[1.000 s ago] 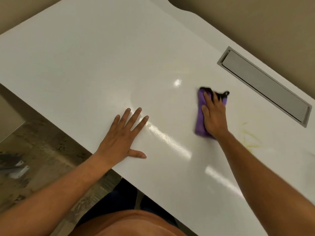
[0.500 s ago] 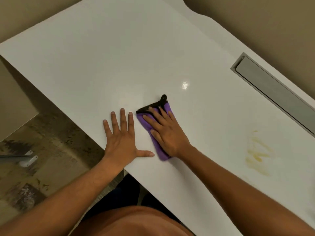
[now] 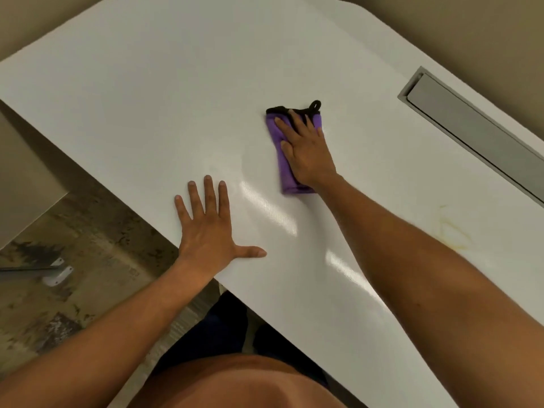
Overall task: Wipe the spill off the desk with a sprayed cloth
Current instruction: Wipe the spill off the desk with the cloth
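Bench (image 3: 147,83): white, glossy top under both your hands, its near edge running diagonally from upper left to lower right. Streaks of light glare lie between your two hands and along your right forearm.

Right hand (image 3: 307,151): palm down, fingers (image 3: 294,122) spread flat and pressing on the cloth; nothing is clenched or pinched.

Cloth (image 3: 281,160): purple, folded into a narrow strip with black trim and a small black loop (image 3: 315,104) just beyond your right fingertips. It lies flat on the bench, mostly under your right palm, with its purple edge showing on the thumb side and at the wrist end.

Left hand (image 3: 207,231): released, holding nothing, flat on the bench near its edge, fingers extended and thumb pointing towards your right arm. It sits well apart from the cloth.

Spill (image 3: 450,231): faint yellowish streaks on the bench, to the outside of your right forearm, well apart from the cloth and your right fingers.

Cable tray lid (image 3: 477,136): long grey recessed panel in the bench, beyond and to the right of your right fingers.

Room: beige wall (image 3: 441,25) behind the bench; mottled grey-brown floor (image 3: 88,260) below your left hand; a grey metal foot (image 3: 56,273) on that floor at far left.
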Demonstrator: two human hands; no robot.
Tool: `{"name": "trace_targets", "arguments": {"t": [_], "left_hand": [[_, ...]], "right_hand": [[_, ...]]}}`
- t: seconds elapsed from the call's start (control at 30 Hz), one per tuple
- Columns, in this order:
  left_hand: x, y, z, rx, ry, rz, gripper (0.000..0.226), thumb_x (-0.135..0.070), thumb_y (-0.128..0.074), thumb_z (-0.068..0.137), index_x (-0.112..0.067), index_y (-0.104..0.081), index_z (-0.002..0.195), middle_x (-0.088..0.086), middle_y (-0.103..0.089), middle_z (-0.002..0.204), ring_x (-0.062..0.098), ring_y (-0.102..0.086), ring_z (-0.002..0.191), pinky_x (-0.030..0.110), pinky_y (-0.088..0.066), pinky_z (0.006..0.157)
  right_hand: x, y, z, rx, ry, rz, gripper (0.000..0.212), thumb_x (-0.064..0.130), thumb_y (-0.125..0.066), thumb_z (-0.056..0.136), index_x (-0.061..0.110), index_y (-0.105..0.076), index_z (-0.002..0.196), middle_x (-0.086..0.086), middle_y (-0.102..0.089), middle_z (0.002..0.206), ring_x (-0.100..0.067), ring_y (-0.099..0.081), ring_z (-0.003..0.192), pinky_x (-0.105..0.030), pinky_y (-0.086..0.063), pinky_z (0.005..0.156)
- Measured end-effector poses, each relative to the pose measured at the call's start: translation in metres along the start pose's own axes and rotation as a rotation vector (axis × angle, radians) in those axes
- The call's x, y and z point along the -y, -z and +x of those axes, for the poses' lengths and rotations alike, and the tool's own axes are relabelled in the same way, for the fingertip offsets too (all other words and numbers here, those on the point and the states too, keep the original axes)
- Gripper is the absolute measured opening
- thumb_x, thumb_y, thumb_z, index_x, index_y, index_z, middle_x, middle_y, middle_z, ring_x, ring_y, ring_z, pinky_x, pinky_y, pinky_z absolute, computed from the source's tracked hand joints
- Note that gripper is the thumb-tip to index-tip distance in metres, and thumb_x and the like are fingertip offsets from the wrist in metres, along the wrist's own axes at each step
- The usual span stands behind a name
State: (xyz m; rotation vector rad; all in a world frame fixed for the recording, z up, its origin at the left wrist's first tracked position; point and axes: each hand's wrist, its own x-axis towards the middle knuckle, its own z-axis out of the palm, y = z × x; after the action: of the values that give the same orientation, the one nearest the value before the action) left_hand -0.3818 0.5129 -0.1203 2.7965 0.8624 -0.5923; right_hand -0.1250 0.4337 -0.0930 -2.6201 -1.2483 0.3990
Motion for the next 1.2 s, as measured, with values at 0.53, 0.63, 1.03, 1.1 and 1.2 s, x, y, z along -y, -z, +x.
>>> {"name": "trace_targets", "arguments": {"t": [0.53,0.63,1.03,1.1,1.2], "left_hand": [[-0.078,-0.017,-0.046,-0.037,-0.167,0.048,0.163,-0.119,-0.017,0.038,-0.025,0.016,0.168,0.011,0.013,0.180,0.048,-0.004,0.164,0.078,-0.025,0.119],[-0.077,-0.020,-0.047,-0.067,-0.203,-0.017,0.150,-0.119,-0.029,0.041,-0.047,0.010,0.166,0.002,0.009,0.181,0.050,-0.009,0.161,0.082,-0.026,0.115],[-0.071,-0.018,-0.035,-0.014,-0.288,0.006,0.125,-0.112,-0.049,0.051,-0.073,0.007,0.155,-0.031,0.022,0.172,0.025,0.036,0.156,0.097,-0.014,0.102],[-0.070,-0.017,-0.031,0.004,-0.288,-0.001,0.125,-0.112,-0.049,0.049,-0.075,0.008,0.153,-0.036,0.026,0.168,0.023,0.037,0.156,0.098,-0.012,0.101],[-0.069,-0.017,-0.031,0.048,-0.294,-0.014,0.126,-0.113,-0.047,0.047,-0.076,0.012,0.152,-0.032,0.025,0.172,0.031,0.031,0.161,0.098,-0.009,0.102]], "right_hand": [[-0.136,0.000,-0.300,-0.148,-0.371,-0.005,0.052,0.022,-0.041,0.110,0.022,-0.038,0.161,-0.007,-0.027,0.172,-0.035,-0.024,0.159,-0.051,-0.019,0.130],[-0.155,0.008,-0.308,-0.186,-0.505,-0.047,0.054,0.023,-0.037,0.109,0.020,-0.034,0.163,-0.009,-0.026,0.172,-0.034,-0.025,0.158,-0.052,-0.021,0.127],[-0.178,-0.023,-0.458,-0.214,-0.480,0.057,0.052,0.024,-0.039,0.109,0.024,-0.038,0.161,-0.005,-0.028,0.172,-0.033,-0.022,0.160,-0.052,-0.019,0.130],[-0.201,-0.011,-0.445,-0.238,-0.564,0.003,0.053,0.021,-0.042,0.108,0.019,-0.039,0.160,-0.010,-0.032,0.170,-0.037,-0.027,0.157,-0.054,-0.023,0.128],[-0.215,0.004,-0.395,-0.268,-0.672,-0.060,0.055,0.022,-0.041,0.106,0.020,-0.037,0.161,-0.012,-0.032,0.169,-0.036,-0.030,0.154,-0.053,-0.025,0.125]]}}
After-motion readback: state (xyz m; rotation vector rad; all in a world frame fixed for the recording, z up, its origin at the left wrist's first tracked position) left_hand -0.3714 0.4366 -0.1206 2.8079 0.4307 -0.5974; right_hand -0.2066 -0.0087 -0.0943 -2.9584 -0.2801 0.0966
